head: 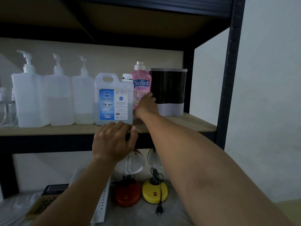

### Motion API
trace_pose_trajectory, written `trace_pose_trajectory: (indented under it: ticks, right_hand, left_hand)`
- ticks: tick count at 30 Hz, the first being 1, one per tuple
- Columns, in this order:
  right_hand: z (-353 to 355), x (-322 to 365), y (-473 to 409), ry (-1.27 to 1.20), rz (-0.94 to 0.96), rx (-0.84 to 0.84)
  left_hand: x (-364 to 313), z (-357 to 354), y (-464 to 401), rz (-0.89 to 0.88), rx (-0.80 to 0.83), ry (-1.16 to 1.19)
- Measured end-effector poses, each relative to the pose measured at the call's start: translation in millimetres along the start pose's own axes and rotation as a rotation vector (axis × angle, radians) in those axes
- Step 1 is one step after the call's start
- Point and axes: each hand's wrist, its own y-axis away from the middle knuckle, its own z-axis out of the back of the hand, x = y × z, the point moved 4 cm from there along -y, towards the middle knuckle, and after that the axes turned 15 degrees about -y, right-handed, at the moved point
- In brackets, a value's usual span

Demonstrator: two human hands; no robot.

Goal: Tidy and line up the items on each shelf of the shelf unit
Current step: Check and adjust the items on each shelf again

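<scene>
On the wooden shelf (187, 123) stand three clear pump bottles (58, 98), a lens cleaner jug (113, 98) with a blue label, a pink SoSoft detergent bottle (141, 84) and a dark canister (168, 88) with a white base. My right hand (146, 106) wraps around the lower part of the pink bottle, between the jug and the canister. My left hand (114, 141) rests with curled fingers on the shelf's front edge, just below the jug. The bottle's base is hidden by my right hand.
Small spray bottles (6, 105) sit at the far left of the shelf. Below, a red desk lamp (127, 191) and a yellow desk lamp (154, 191) stand beside a spiral notebook (102, 204) and a dark box (53, 190). A black upright (229, 79) frames the right side.
</scene>
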Motion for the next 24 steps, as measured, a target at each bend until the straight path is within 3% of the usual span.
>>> trace_pose_trajectory:
  ticks: [5,11,17,24]
  right_hand:
    - [0,1,0,0.111,0.037,-0.013]
    - [22,18,13,0.523,0.369,-0.233]
    - [24,22,15,0.781,0.545,-0.043]
    - [12,13,4,0.825,0.55,-0.054]
  left_hand:
    - [0,0,0,0.005,-0.017,-0.002]
    - [-1,6,-2,0.002,-0.024,0.003]
    - [-1,5,-2,0.005,-0.019,-0.002]
    - [0,0,0,0.002,-0.006,0.004]
